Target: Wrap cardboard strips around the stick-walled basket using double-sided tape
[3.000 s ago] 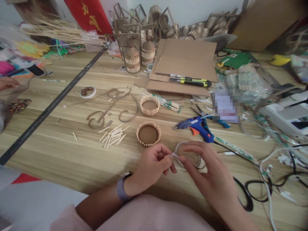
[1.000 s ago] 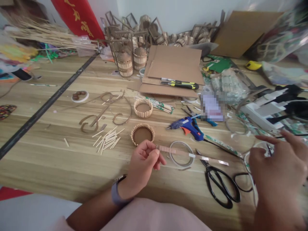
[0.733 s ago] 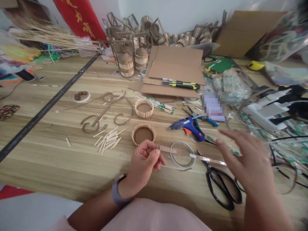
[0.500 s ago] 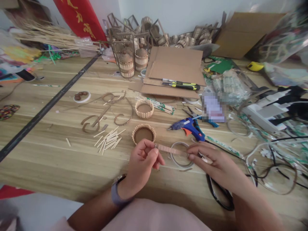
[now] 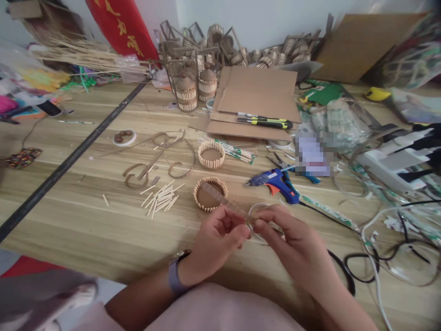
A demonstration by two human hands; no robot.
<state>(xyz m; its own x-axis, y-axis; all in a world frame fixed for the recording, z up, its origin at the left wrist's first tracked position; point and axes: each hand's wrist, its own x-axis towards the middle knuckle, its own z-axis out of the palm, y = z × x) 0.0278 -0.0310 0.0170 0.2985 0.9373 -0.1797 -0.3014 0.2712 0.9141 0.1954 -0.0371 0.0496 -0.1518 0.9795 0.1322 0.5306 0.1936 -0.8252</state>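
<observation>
The right hand [image 5: 296, 243] is pinching a narrow brownish strip [image 5: 223, 201] between thumb and forefinger, near the centre of the frame. The left hand [image 5: 220, 239] is curling just beside this pinch; whether its fingers are gripping the strip cannot be told. The strip is extending toward the upper left, overlapping the round stick-walled tray [image 5: 198, 198]. A blue hot glue gun [image 5: 275, 180] is lying right of centre.
</observation>
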